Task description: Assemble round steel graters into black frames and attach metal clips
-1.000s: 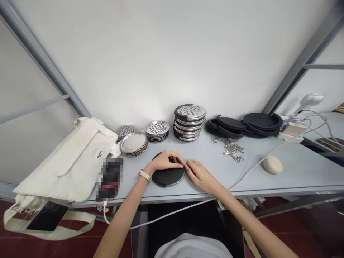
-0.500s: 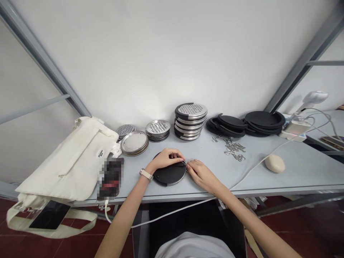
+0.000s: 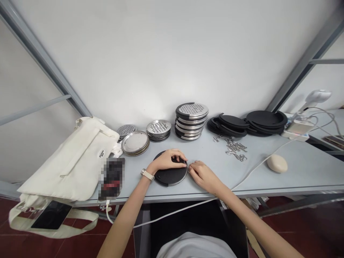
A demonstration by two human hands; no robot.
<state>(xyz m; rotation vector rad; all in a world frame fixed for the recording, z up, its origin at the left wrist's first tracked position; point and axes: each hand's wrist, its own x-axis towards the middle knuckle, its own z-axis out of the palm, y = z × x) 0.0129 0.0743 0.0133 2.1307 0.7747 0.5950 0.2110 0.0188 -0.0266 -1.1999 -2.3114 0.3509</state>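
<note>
On the table before me lies a round black disc (image 3: 172, 175) with a metal rim, like the graters in the stacks behind it. My left hand (image 3: 170, 160) rests over its top, thumb and fingertips pinching a small metal clip (image 3: 186, 165) at the disc's right edge. From the right, my right hand (image 3: 202, 175) closes curled fingers on the same clip. The fingers hide most of the clip, so how it joins the disc cannot be seen. Several more metal clips (image 3: 236, 147) lie in a loose pile to the right.
Along the wall stand grater stacks (image 3: 192, 122), grater plates (image 3: 158, 130), metal discs (image 3: 134, 142) and black round holders (image 3: 266, 123). A white bag (image 3: 67, 165) and a blurred phone (image 3: 111, 179) are left. A white cable (image 3: 252, 173) runs past a beige oval object (image 3: 277, 163).
Both hands stay at the disc's right edge, with only slight finger movement around the clip. The whole view has shifted a little.
</note>
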